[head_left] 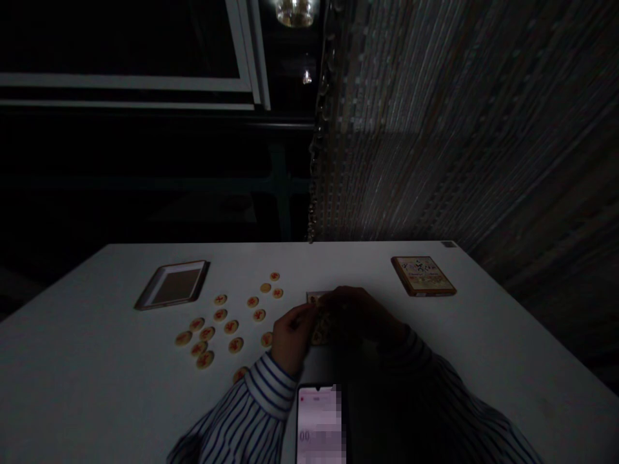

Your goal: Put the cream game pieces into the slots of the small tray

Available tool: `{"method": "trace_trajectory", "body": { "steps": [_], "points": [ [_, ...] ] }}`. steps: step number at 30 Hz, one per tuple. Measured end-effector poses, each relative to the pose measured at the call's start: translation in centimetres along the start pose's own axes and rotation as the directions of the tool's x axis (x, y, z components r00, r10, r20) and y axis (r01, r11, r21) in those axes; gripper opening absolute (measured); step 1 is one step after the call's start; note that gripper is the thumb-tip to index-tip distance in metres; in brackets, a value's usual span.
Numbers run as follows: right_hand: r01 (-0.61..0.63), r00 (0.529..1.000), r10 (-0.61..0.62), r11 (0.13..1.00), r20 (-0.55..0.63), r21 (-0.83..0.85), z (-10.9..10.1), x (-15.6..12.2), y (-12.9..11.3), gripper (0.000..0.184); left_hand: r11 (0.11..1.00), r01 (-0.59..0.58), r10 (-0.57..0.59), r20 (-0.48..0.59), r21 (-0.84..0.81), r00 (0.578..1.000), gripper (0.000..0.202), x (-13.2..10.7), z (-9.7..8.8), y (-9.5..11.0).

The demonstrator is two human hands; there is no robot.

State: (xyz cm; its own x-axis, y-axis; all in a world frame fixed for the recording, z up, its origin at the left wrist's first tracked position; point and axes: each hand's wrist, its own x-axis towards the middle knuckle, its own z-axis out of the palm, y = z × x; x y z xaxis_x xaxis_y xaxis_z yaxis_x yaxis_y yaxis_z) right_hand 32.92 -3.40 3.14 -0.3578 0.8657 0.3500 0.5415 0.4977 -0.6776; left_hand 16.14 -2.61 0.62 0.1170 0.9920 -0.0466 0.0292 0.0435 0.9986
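My left hand [293, 335] is at the left side of a small tray [309, 296] of round Chinese chess pieces [319, 335]. Its thumb and forefinger are closed over the tray's far part; what they pinch is too dark to make out. My right hand [362, 312] curves over the tray from the right, in deep shadow, and its fingertips are hidden. Left of my left hand, several round wooden pieces with red characters [231, 327] lie scattered on the white table [116, 367]. One plain-looking piece [265, 287] shows no red mark.
A shallow open box part [140, 304] lies at the far left of the table. At the far right is a flat box with a printed cover [423, 276]. A lit phone [316, 422] stands near my wrists. A string curtain [396, 129] hangs behind the table.
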Motion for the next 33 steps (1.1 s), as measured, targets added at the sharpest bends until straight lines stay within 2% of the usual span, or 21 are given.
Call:
{"method": "trace_trajectory", "body": {
  "steps": [7,12,17,23,28,33],
  "points": [
    [0.01,0.999,-0.006,0.994,0.044,-0.11,-0.1,0.3,-0.5,0.022,1.0,0.008,-0.008,0.016,-0.005,1.0,0.026,0.1,0.0,-0.2],
    [-0.028,1.0,0.029,0.992,0.008,-0.121,-0.1,0.4,-0.9,0.018,0.999,0.023,-0.023,0.012,-0.033,1.0,0.025,0.1,0.0,-0.2],
    [0.064,0.998,-0.066,0.995,-0.022,-0.075,0.0,0.3,-0.9,0.024,1.0,0.022,-0.022,-0.016,-0.008,1.0,0.023,0.2,-0.1,-0.1],
    [0.052,0.999,-0.051,0.96,0.01,-0.276,0.4,0.4,-1.1,0.024,0.999,0.021,-0.022,-0.014,-0.04,1.0,0.024,0.4,-0.2,-0.6],
    [0.052,0.998,-0.037,0.906,0.044,-0.419,0.4,0.6,-1.6,0.024,0.998,0.043,-0.044,-0.011,-0.056,0.999,0.022,0.3,-0.2,0.0],
    [0.072,0.995,-0.029,0.865,0.094,-0.497,0.1,0.7,-1.8,0.024,0.997,0.05,-0.051,-0.013,-0.06,0.999,0.025,0.1,-0.2,0.2]
  ]
}}
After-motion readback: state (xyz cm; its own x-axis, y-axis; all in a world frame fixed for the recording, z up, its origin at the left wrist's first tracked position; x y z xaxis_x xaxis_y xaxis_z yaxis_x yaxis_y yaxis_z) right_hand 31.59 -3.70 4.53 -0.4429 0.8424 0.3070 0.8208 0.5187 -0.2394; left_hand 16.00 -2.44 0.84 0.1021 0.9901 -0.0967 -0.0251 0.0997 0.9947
